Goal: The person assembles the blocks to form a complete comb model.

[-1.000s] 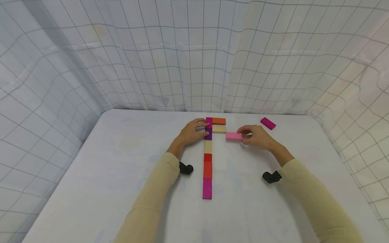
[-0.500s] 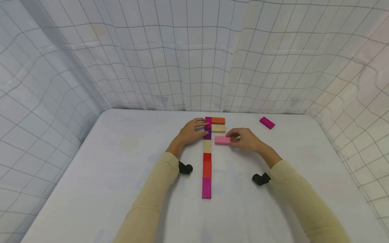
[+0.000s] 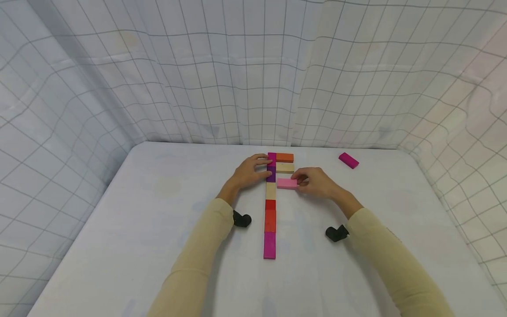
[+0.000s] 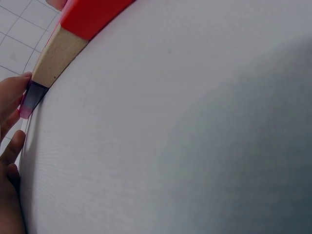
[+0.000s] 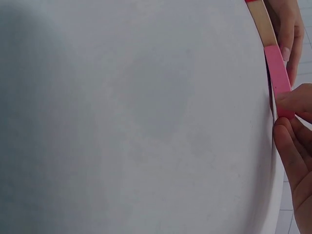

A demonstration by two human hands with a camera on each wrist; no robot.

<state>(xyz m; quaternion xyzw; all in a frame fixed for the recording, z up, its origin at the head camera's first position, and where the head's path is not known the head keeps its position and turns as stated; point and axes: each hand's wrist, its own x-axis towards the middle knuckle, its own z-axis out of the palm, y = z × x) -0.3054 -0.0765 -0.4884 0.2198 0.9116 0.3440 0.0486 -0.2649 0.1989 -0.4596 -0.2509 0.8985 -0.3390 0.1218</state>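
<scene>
My right hand [image 3: 317,183] pinches a light pink block [image 3: 287,183] by its right end. In the head view the block's left end is very near a column of blocks, just below the upper beige block [image 3: 285,167]; touching or apart, I cannot tell. In the right wrist view thumb and fingers hold the pink block [image 5: 278,73]. My left hand [image 3: 249,171] lies at the column's left side, its fingertips touching the magenta block [image 3: 271,157] and the purple block [image 3: 271,176]. In the left wrist view the left hand [image 4: 10,105] shows only at the edge.
Down the column follow a beige block [image 3: 270,191], a red block [image 3: 270,204], an orange-red block [image 3: 270,221] and a lower magenta block [image 3: 270,245]. An orange block [image 3: 285,157] juts right at the top. A loose magenta block [image 3: 348,160] lies at the back right of the white table [image 3: 119,246].
My right hand has carried the pink block left and slightly nearer to me, up to the column. The left hand has stayed in place.
</scene>
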